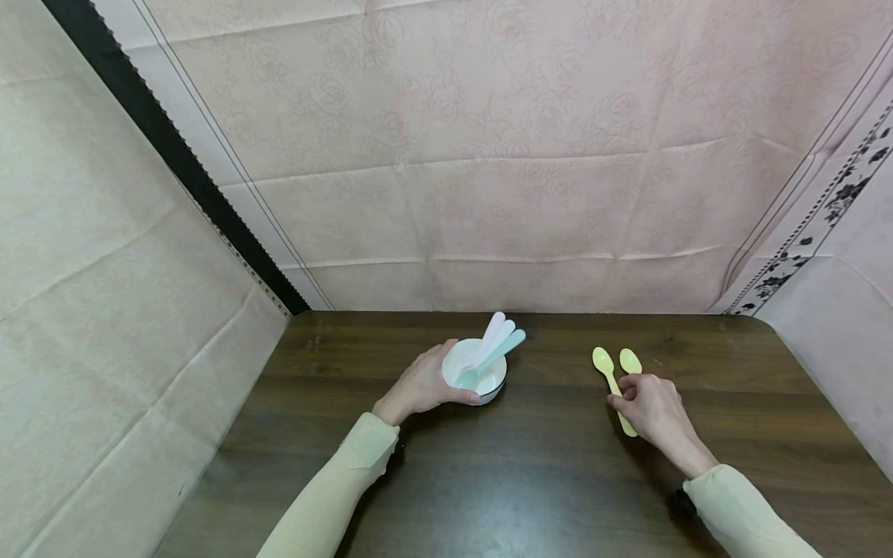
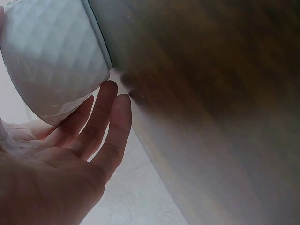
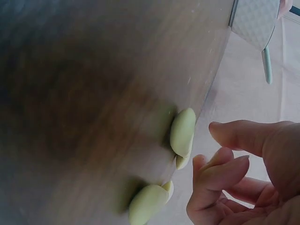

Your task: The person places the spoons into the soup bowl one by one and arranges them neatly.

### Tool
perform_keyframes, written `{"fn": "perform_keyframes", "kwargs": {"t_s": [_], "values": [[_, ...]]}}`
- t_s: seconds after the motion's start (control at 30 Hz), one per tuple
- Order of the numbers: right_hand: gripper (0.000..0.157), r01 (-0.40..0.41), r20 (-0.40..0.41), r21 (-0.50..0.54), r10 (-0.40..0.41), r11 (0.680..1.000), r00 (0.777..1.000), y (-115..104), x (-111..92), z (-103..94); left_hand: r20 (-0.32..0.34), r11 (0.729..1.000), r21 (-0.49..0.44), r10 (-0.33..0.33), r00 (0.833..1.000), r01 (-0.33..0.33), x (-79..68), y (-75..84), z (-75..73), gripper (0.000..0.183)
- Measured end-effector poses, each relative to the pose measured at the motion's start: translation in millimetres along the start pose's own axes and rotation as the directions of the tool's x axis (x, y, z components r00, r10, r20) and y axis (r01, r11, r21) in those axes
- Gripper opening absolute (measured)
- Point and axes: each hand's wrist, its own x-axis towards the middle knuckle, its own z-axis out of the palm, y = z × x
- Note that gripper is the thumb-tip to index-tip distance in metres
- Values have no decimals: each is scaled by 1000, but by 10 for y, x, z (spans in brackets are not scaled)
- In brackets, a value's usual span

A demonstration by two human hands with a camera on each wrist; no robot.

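Observation:
At the centre of the table, my left hand (image 1: 422, 383) grips a white bowl (image 1: 452, 361) from its left side, thumb along the near side. The left wrist view shows the bowl's quilted outer wall (image 2: 56, 51) with fingers against it. Three pastel spoons (image 1: 504, 346), pale lilac to mint, lean in the bowl, handles up to the right. Further right, my right hand (image 1: 653, 408) hovers over two yellow spoons, one on the left (image 1: 604, 363) and one on the right (image 1: 630, 360). Its thumb and fingers stand apart with nothing between them in the right wrist view.
The dark brown wooden table (image 1: 488, 480) has its far edge just beyond the bowl and spoons. A pale rose-patterned cloth (image 1: 516, 155) hangs behind it, with more pale cloth (image 1: 105, 310) at the left side.

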Motion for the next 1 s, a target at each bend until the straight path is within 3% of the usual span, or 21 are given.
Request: {"fn": "perform_keyframes", "kwargs": {"t_s": [0.57, 0.83, 1.0], "values": [[12, -3, 53, -39, 5, 999, 999, 52, 22, -7, 2, 1000, -13, -6, 1000, 6, -1, 2, 0, 109], [24, 14, 68, -37, -12, 999, 998, 70, 27, 19, 1, 1000, -3, -10, 1000, 10, -4, 7, -5, 108], [25, 29, 45, -38, -27, 999, 999, 200, 83, 118, 5, 1000, -7, -18, 1000, 18, -11, 12, -10, 109]]}}
